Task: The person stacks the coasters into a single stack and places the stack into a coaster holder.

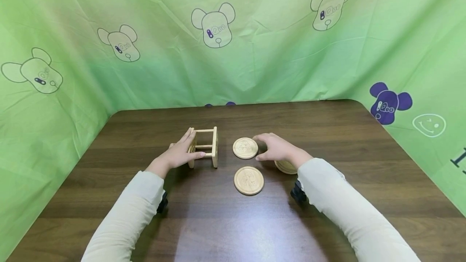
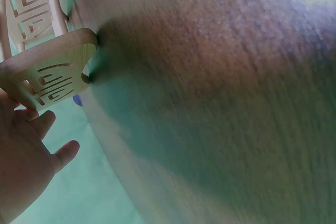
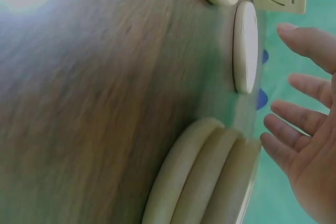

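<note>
My left hand rests on the near-left side of a pale wooden coaster holder, its fingers fairly straight along the top of one end panel. In the left wrist view, the fretwork panel touches the fingers, while the outer fingertips stick out free. My right hand hovers with spread fingers over a stack of round wooden coasters, holding nothing. Just left of its fingertips lies a single coaster with a carved pattern. Nearer to me is another carved coaster, flat on the table.
A dark wood-grain table carries everything, with glare near its front. Behind it and along the sides hangs a green cloth printed with bear heads. Dark wrist devices sit under both white sleeves.
</note>
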Demonstrator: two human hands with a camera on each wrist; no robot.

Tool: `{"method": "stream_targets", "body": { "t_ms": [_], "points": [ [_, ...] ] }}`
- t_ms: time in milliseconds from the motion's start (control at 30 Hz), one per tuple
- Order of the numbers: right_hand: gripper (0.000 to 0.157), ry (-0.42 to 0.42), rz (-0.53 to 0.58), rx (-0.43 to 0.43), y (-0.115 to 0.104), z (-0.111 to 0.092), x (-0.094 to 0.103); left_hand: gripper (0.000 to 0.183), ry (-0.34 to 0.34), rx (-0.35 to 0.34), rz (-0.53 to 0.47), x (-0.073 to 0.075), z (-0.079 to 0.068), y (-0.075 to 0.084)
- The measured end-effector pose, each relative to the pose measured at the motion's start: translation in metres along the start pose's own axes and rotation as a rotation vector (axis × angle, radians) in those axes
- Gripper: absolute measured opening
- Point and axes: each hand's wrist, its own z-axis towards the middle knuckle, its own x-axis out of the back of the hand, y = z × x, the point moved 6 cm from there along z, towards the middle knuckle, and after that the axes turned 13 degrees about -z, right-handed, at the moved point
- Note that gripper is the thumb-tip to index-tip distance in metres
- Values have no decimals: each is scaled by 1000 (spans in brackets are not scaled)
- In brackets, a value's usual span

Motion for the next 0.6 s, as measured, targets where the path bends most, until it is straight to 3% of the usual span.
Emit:
{"method": "stream_targets", "body": {
  "t_ms": [600],
  "points": [
    [65,-45,-19,-23,-10,30,-16,88,-15,12,18,0,-1,3]
  ]
}}
